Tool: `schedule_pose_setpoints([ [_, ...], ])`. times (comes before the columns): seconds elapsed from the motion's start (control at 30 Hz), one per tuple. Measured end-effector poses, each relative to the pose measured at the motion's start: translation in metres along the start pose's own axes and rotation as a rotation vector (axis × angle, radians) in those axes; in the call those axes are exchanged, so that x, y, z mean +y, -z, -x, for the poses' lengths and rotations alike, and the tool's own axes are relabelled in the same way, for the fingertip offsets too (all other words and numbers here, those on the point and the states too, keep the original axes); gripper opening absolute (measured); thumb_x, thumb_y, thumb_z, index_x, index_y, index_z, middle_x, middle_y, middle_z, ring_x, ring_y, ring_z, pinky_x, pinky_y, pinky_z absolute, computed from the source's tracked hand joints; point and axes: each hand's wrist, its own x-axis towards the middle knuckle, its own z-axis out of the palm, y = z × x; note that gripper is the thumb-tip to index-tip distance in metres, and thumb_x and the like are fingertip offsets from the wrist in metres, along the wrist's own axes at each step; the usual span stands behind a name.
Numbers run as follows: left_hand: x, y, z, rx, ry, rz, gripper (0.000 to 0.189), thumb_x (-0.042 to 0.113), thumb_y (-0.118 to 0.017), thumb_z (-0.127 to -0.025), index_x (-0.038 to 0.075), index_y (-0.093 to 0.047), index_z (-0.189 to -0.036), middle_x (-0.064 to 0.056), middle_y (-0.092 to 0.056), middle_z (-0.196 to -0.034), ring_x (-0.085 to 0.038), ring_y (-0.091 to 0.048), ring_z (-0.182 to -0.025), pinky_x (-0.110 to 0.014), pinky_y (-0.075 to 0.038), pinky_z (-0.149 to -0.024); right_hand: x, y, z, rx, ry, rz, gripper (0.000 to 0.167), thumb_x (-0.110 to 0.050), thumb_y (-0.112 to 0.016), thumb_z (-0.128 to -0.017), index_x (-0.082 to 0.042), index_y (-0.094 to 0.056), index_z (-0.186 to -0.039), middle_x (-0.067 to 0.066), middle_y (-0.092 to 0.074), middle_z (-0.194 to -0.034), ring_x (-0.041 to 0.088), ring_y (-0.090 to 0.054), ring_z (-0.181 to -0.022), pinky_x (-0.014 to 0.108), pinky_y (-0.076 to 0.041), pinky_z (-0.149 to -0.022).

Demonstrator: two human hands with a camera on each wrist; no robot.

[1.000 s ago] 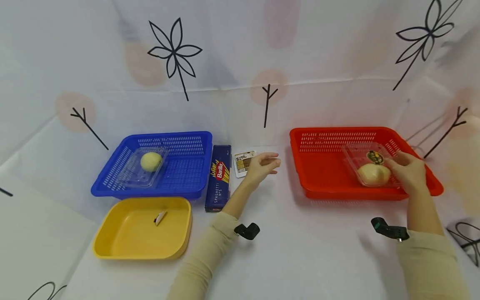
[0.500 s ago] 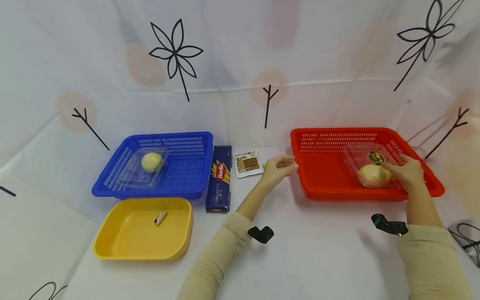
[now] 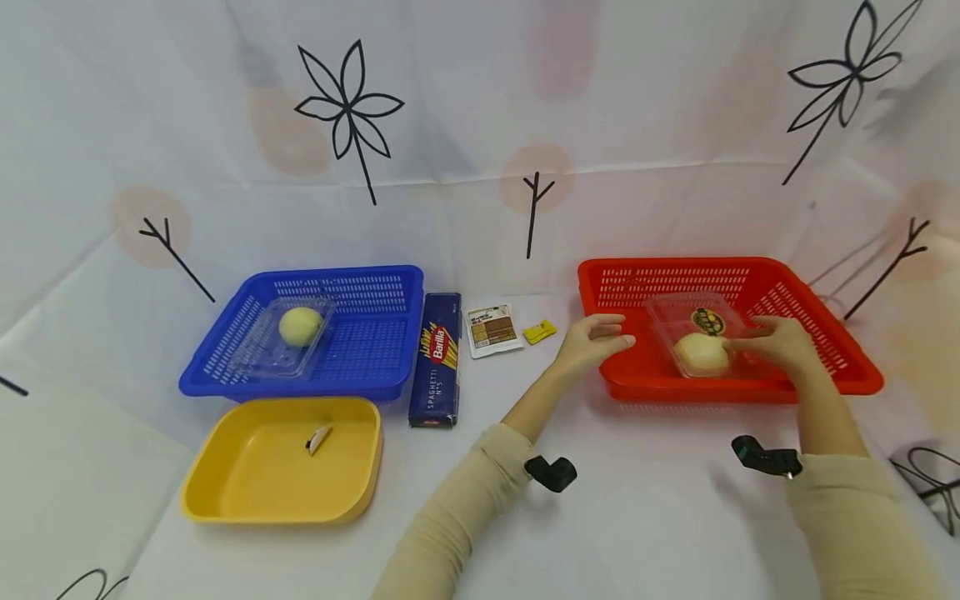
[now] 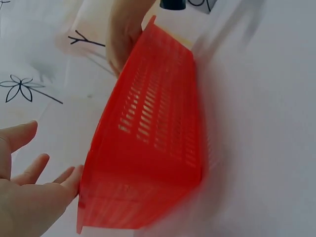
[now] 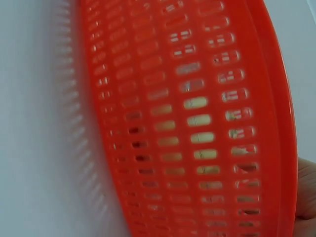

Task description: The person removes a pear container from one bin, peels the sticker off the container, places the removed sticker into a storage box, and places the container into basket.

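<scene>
right hand (image 3: 783, 342): i read the thumb as laid over the right edge of the clear container (image 3: 667, 321), pinching that edge. the lower fingertips are hidden from me; in the right wrist view the perforated basket wall covers most of the hand.

clear container: located inside the red basket (image 3: 690, 390), right of centre. its lid carries a dark round sticker (image 3: 707, 322), and a pale yellow item (image 3: 699, 354) shows through the plastic.

left hand (image 3: 588, 346): positioned at the left rim of the red basket. the fingers are set wide, thumb apart from the rest, and hold nothing. in the left wrist view a fingertip meets the rim; i cannot tell whether it bears on it.

surroundings, left of the left hand on my head view: a small yellow packet (image 3: 539, 332), a flat white-and-brown packet (image 3: 493, 330), then a dark blue spaghetti box (image 3: 435, 367) lying just beside the blue basket (image 3: 375, 337). the blue basket contains a second clear box (image 3: 258, 342) with a pale round item (image 3: 300, 327); whether in or on it, i cannot tell. directly in front stands the yellow tray (image 3: 300, 487), bearing a small white-and-dark piece (image 3: 318, 439).
</scene>
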Motion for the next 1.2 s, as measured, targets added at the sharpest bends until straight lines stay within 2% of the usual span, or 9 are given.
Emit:
schedule_pose_setpoints([
  [0.13, 0.005, -0.015, -0.005, -0.003, 0.025, -0.107, 0.044, 0.021, -0.071, -0.084, 0.009, -0.059, -0.125, -0.009, -0.059, -0.123, -0.023, -0.053, -0.116, -0.023, -0.049, -0.085, -0.006, -0.008, 0.001, -0.008, 0.07, 0.012, 0.085, -0.035, -0.065, -0.087, 0.018, -0.022, -0.139, 0.042, -0.041, -0.127, 0.051, -0.041, -0.113, 0.036, -0.05, -0.077],
  [0.23, 0.008, -0.024, -0.01, -0.002, 0.047, -0.202, 0.048, 0.023, -0.07, -0.084, 0.01, -0.056, -0.128, -0.012, -0.055, -0.128, -0.024, -0.05, -0.119, -0.027, -0.048, -0.088, -0.009, -0.013, 0.0, -0.03, 0.106, 0.013, 0.085, -0.035, -0.066, -0.087, 0.016, -0.023, -0.14, 0.039, -0.046, -0.125, 0.05, -0.044, -0.112, 0.024, -0.048, -0.069],
  [0.33, 0.01, -0.032, -0.016, -0.001, 0.088, -0.263, 0.05, 0.026, -0.069, -0.085, 0.012, -0.053, -0.131, -0.006, -0.053, -0.131, -0.022, -0.049, -0.12, -0.03, -0.047, -0.091, -0.011, -0.017, -0.001, -0.068, 0.122, 0.007, 0.084, -0.036, -0.064, -0.088, 0.013, -0.021, -0.142, 0.039, -0.045, -0.127, 0.051, -0.041, -0.115, 0.032, -0.051, -0.076],
  [0.57, 0.007, -0.049, -0.025, 0.01, 0.191, -0.275, 0.054, 0.028, -0.07, -0.084, 0.013, -0.049, -0.131, -0.001, -0.052, -0.131, -0.015, -0.051, -0.113, -0.03, -0.047, -0.091, -0.014, -0.018, -0.002, -0.133, 0.143, 0.021, 0.08, -0.033, -0.06, -0.091, 0.01, -0.018, -0.144, 0.04, -0.035, -0.133, 0.051, -0.042, -0.114, 0.043, -0.051, -0.083],
  [0.7, 0.005, -0.055, -0.029, 0.007, 0.201, -0.308, 0.054, 0.027, -0.071, -0.084, 0.012, -0.048, -0.13, -0.003, -0.053, -0.128, -0.012, -0.053, -0.099, -0.027, -0.049, -0.084, -0.013, -0.016, -0.004, -0.167, 0.118, 0.024, 0.081, -0.034, -0.06, -0.091, 0.01, -0.016, -0.144, 0.042, -0.025, -0.138, 0.054, -0.039, -0.116, 0.054, -0.046, -0.09],
  [0.9, 0.005, -0.056, -0.033, -0.022, 0.229, -0.319, 0.055, 0.027, -0.071, -0.083, 0.012, -0.046, -0.131, -0.004, -0.055, -0.122, -0.013, -0.051, -0.078, -0.026, -0.05, -0.069, -0.011, -0.015, -0.008, -0.218, 0.087, 0.028, 0.082, -0.038, -0.058, -0.091, 0.012, -0.018, -0.143, 0.043, -0.026, -0.136, 0.054, -0.039, -0.115, 0.053, -0.047, -0.089],
  [1.0, 0.006, -0.056, -0.033, -0.01, 0.219, -0.327, 0.056, 0.025, -0.072, -0.083, 0.012, -0.045, -0.131, -0.004, -0.055, -0.123, -0.013, -0.054, -0.08, -0.026, -0.052, -0.07, -0.01, -0.014, -0.009, -0.225, 0.087, 0.046, 0.083, -0.041, -0.058, -0.091, 0.011, -0.02, -0.143, 0.042, -0.024, -0.138, 0.053, -0.033, -0.117, 0.058, -0.043, -0.091],
  [1.1, 0.006, -0.057, -0.033, 0.036, 0.185, -0.355, 0.058, 0.021, -0.074, -0.081, 0.013, -0.046, -0.132, -0.003, -0.055, -0.126, -0.013, -0.057, -0.093, -0.026, -0.052, -0.076, -0.008, -0.014, -0.01, -0.219, 0.103, 0.002, 0.081, -0.04, -0.057, -0.092, 0.01, -0.02, -0.144, 0.04, -0.025, -0.139, 0.049, -0.038, -0.114, 0.047, -0.048, -0.088],
  [1.2, 0.006, -0.057, -0.032, 0.106, 0.14, -0.4, 0.058, 0.017, -0.077, -0.077, 0.015, -0.052, -0.129, 0.001, -0.057, -0.126, -0.013, -0.053, -0.109, -0.023, -0.049, -0.08, -0.006, -0.013, -0.01, -0.205, 0.101, -0.138, 0.077, -0.036, -0.056, -0.093, 0.007, -0.018, -0.146, 0.022, -0.043, -0.132, 0.025, -0.053, -0.104, 0.025, -0.051, -0.08],
])
